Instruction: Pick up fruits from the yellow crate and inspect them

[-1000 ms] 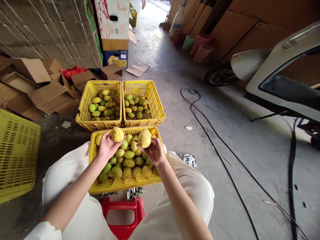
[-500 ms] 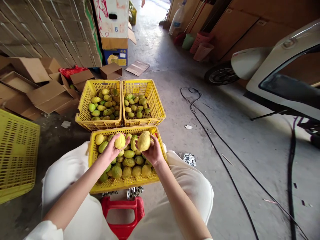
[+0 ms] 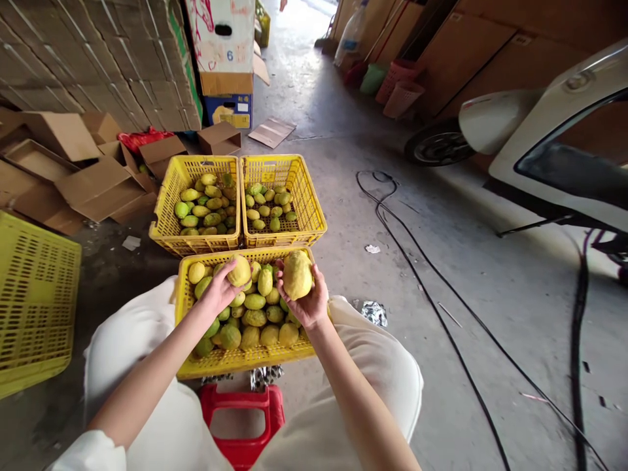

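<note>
My left hand [image 3: 218,289] is closed round a yellow lemon [image 3: 239,271], held above the near yellow crate. In my right hand [image 3: 311,302] rests a larger, bumpy yellow lemon [image 3: 297,275], with the fingers curled about its sides. Below both hands, the near yellow crate [image 3: 245,362] between my knees is full of green and yellow lemons [image 3: 255,318]. Two more yellow crates stand just behind it: the left crate [image 3: 196,246] and the right crate [image 3: 287,239], each with lemons inside.
A red plastic stool [image 3: 243,451] shows between my legs. Another yellow crate [image 3: 39,307] stands at far left, before scattered cardboard boxes [image 3: 101,186]. Black cables [image 3: 432,297] cross the floor on the right, near a white scooter [image 3: 520,137]. Crumpled foil [image 3: 374,313] lies by my right knee.
My right hand has moved slightly right and turned palm up under its lemon. The lemon in my left hand has been turned a little. The view has shifted slightly.
</note>
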Motion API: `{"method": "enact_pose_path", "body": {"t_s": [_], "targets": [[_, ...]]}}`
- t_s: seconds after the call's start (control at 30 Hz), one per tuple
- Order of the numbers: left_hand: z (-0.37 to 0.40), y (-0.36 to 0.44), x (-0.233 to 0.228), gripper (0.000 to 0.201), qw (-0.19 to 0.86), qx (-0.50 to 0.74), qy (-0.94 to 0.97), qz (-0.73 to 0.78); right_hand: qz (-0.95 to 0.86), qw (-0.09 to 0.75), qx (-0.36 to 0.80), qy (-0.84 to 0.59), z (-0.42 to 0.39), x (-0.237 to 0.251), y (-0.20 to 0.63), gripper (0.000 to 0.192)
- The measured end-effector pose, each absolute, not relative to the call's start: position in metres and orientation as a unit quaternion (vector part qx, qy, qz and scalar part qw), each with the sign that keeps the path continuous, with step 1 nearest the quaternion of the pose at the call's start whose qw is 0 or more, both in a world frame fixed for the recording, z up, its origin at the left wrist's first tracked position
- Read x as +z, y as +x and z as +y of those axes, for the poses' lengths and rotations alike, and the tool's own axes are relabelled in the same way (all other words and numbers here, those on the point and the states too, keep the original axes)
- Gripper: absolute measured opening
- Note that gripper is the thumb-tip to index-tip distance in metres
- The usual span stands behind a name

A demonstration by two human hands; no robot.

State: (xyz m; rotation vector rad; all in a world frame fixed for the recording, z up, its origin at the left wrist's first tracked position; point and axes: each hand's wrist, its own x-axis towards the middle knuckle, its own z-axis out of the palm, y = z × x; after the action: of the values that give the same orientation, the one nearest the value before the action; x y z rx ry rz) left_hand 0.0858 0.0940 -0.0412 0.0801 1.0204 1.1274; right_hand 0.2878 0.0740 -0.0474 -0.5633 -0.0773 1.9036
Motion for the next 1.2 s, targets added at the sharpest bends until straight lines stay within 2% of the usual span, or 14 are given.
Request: {"method": "enact_pose_path", "body": {"t_s": [0.37, 0.5, 0.57, 0.8, 0.97, 1.17, 1.2], "targets": [[0.094, 0.086, -0.043, 0.011, 0.731, 0.497, 0.04, 0.466, -0.089, 0.525, 0.801, -0.272, 0.07, -0.047, 0.282, 0.046], [0.095, 0.084, -0.037, 0.032, 0.744, 0.516, 0.009, 0.424, -0.103, 0.513, 0.811, -0.26, 0.07, -0.044, 0.282, 0.047], [0.096, 0.083, -0.036, 0.034, 0.752, 0.524, 0.011, 0.401, -0.09, 0.509, 0.807, -0.287, 0.072, -0.045, 0.282, 0.042], [0.096, 0.086, -0.04, 0.016, 0.731, 0.52, 0.019, 0.442, -0.043, 0.487, 0.808, -0.329, 0.08, -0.062, 0.279, 0.032], [0.094, 0.086, -0.045, 0.007, 0.742, 0.527, 0.021, 0.413, -0.027, 0.453, 0.819, -0.351, 0.077, -0.068, 0.276, 0.029], [0.096, 0.087, -0.041, 0.008, 0.731, 0.517, 0.012, 0.445, -0.004, 0.446, 0.807, -0.388, 0.076, -0.067, 0.276, 0.028], [0.096, 0.087, -0.039, 0.013, 0.731, 0.519, 0.002, 0.443, -0.005, 0.451, 0.805, -0.384, 0.077, -0.066, 0.277, 0.028]]}}
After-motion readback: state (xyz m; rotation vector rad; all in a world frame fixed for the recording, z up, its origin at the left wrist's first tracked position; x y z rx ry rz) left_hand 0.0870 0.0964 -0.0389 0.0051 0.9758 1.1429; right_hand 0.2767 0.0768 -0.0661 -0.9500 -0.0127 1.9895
